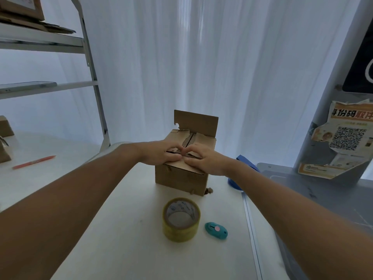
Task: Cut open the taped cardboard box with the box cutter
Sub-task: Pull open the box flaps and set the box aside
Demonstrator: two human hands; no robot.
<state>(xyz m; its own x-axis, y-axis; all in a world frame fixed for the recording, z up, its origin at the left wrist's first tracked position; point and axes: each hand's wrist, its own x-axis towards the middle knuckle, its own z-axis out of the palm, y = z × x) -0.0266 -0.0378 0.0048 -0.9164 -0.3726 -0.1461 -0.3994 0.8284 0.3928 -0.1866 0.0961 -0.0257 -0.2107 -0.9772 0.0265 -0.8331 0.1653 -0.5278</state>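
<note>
While both hands press on top of the box, nothing is cutting yet, so the step in hand looks like flattening the near flaps before any blade work. Far left: red pen lying on the table, well apart from everything, ignore. Left hand sits on the left near flap of the cardboard box, fingers curled down over the flap edge, pressing on cardboard, not clamped on any tool. Box stands mid-table, rear flap upright, top seam looks torn and partly open with corrugation showing; whether tape still holds it, cannot tell. Right hand mirrors on the right near flap, fingers bent and spread against the cardboard, tips nearly touching the left hand's at the centre line. Tape roll stands near the camera in front of the box, and the box cutter, teal with a pink slider, lies just beside it to the right, untouched. Doing it well, my read: keep one hand flat on a flap to stop the light box sliding, free the right hand to fetch the cutter, run the blade shallow along the seam and away from the holding fingers. Risk: blade near the steadying thumb. Blue object behind the right wrist, unclear what.
</note>
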